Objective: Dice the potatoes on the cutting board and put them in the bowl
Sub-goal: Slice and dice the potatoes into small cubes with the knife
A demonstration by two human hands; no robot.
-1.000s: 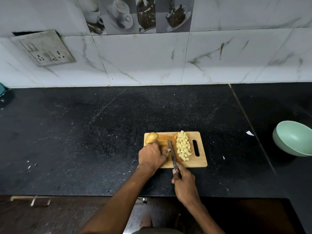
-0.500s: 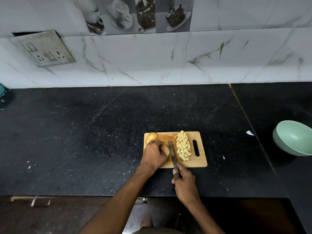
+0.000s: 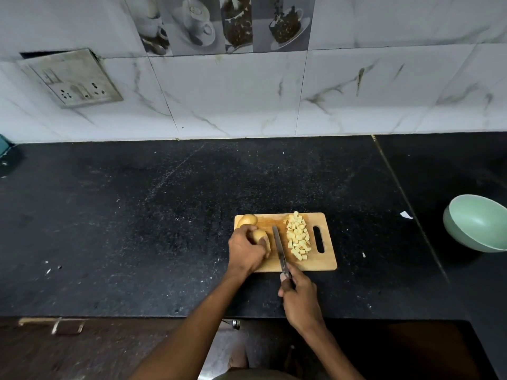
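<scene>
We see a black speckled surface (image 3: 164, 215) below a marble-tiled wall (image 3: 356, 91) with a socket plate (image 3: 70, 78). The board (image 3: 323, 259) lies near the surface's front edge. On the board, our left hand (image 3: 245, 252) grips a potato (image 3: 259, 235); a second potato (image 3: 247, 219) sits behind it. Our right hand (image 3: 300, 300) grips the knife (image 3: 278, 246), blade between potato and dice (image 3: 297, 237). The green bowl (image 3: 478, 226) stands well right of the board.

dim, soft-shadowed wide-angle view with edges bowed, corners darker, slightly soft throughout
</scene>
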